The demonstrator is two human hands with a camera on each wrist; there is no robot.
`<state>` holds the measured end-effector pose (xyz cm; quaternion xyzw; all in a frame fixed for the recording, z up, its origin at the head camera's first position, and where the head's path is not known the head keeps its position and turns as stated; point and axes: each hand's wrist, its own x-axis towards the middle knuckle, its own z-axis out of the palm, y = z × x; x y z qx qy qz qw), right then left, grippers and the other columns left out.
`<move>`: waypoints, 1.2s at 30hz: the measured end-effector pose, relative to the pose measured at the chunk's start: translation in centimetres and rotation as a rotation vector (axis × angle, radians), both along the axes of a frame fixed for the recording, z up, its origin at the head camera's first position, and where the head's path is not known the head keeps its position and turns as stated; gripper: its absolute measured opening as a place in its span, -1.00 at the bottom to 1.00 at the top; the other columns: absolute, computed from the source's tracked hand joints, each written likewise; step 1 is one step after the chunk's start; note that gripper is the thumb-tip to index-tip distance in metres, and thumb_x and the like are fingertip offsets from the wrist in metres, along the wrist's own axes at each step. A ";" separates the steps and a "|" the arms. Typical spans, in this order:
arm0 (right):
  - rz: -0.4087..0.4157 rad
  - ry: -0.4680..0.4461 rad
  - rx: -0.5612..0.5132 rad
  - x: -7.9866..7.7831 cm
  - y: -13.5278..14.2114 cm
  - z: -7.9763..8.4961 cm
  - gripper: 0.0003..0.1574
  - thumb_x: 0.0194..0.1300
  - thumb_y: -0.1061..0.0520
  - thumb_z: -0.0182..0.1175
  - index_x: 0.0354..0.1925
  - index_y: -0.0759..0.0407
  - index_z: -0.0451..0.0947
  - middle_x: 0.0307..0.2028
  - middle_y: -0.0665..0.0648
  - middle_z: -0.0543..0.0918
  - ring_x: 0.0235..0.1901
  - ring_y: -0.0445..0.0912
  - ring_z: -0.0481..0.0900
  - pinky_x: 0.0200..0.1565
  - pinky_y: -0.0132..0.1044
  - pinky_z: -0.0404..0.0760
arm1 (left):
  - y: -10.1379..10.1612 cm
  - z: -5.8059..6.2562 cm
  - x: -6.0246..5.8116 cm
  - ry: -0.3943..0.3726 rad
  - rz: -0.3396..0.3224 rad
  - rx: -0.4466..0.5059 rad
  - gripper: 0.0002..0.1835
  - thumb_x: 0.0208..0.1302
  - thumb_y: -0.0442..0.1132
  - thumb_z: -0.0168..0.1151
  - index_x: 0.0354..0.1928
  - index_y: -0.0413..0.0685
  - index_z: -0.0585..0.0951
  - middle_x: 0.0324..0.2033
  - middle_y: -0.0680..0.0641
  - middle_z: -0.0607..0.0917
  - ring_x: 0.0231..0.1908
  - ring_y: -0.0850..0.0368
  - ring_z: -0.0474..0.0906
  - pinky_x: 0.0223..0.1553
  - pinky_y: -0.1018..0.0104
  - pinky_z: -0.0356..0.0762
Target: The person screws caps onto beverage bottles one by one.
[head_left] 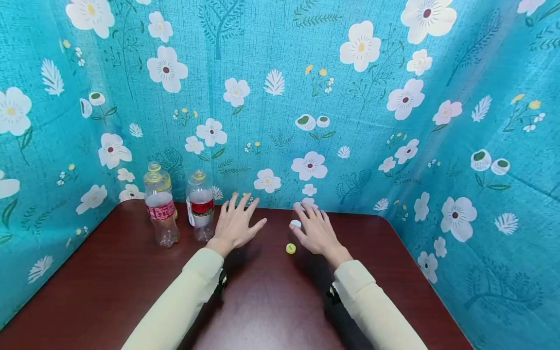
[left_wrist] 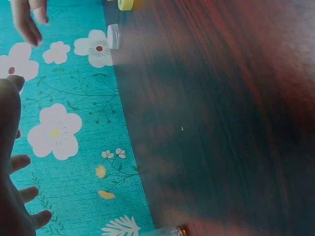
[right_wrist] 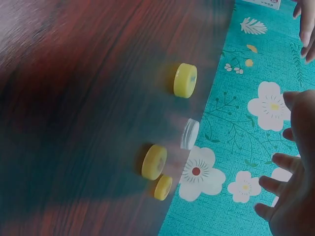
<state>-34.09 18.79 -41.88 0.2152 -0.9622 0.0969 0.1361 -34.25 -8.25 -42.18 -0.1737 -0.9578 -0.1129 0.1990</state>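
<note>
My left hand (head_left: pixel 233 226) hovers over the table with its fingers spread, holding nothing, just right of the clear plastic bottles. My right hand (head_left: pixel 318 232) is also spread and holds nothing. It is above several bottle caps and hides some of them in the head view. In the right wrist view a yellow cap (right_wrist: pixel 185 80), a white cap (right_wrist: pixel 190 134), another yellow cap (right_wrist: pixel 154 162) and a smaller yellow cap (right_wrist: pixel 163 188) lie apart from the fingers. One bottle has a pink label (head_left: pixel 161 210), another a red and black label (head_left: pixel 202 208); neither has a cap on.
A further bottle neck (head_left: pixel 154 166) shows behind the pink-labelled bottle, mostly hidden. The dark red-brown table (head_left: pixel 262 301) has rounded far corners. A teal flowered cloth (head_left: pixel 280 121) hangs along its back and sides.
</note>
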 end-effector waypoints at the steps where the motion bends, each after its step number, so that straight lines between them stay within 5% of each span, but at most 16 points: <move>1: 0.006 -0.012 -0.010 0.1 0.2 0.0 -0.19 0.54 -0.24 0.05 0.58 0.00 0.17 0.54 0.23 0.21 0.49 0.26 0.18 0.42 0.33 0.13 | -0.1 0.0 0.2 -0.007 -0.002 0.001 -0.22 0.42 0.36 0.03 0.54 0.13 0.34 0.51 -0.15 0.28 0.51 -0.29 0.06 0.42 -0.30 0.12; 13: 0.018 -0.065 -0.023 0.4 2.7 -0.9 -0.17 0.43 -0.09 0.26 0.53 0.01 0.25 0.45 0.23 0.32 0.20 0.16 0.47 0.14 0.16 0.53 | -1.8 0.0 2.7 0.018 -0.064 0.044 -0.24 0.31 0.23 0.30 0.47 0.10 0.43 0.36 -0.15 0.46 0.33 -0.22 0.34 0.26 -0.28 0.37; 19: 0.006 -0.080 -0.053 -0.2 3.8 -0.8 -0.17 0.41 -0.06 0.29 0.51 0.06 0.28 0.38 0.26 0.38 0.20 0.17 0.48 0.11 0.17 0.55 | -3.4 0.7 3.8 0.057 -0.081 0.119 -0.24 0.20 0.23 0.41 0.38 0.07 0.51 0.28 -0.12 0.52 0.28 -0.17 0.40 0.21 -0.25 0.42; 26: -0.007 -0.126 -0.088 -0.3 5.3 -1.9 -0.21 0.39 -0.03 0.30 0.47 0.09 0.31 0.33 0.27 0.41 0.23 0.18 0.46 0.17 0.23 0.51 | -6.4 0.8 5.9 0.202 -0.051 0.220 -0.29 0.11 0.20 0.51 0.23 -0.01 0.61 0.14 -0.14 0.63 0.15 -0.16 0.52 0.05 -0.22 0.56; 36: -0.019 -0.138 -0.101 -1.0 6.0 -2.6 -0.19 0.35 0.01 0.37 0.46 0.08 0.33 0.31 0.27 0.42 0.18 0.17 0.49 0.11 0.20 0.57 | -8.5 0.8 6.0 0.446 0.037 0.420 -0.16 -0.13 0.15 0.66 0.20 -0.10 0.60 0.12 -0.20 0.58 0.09 -0.22 0.43 0.00 -0.23 0.46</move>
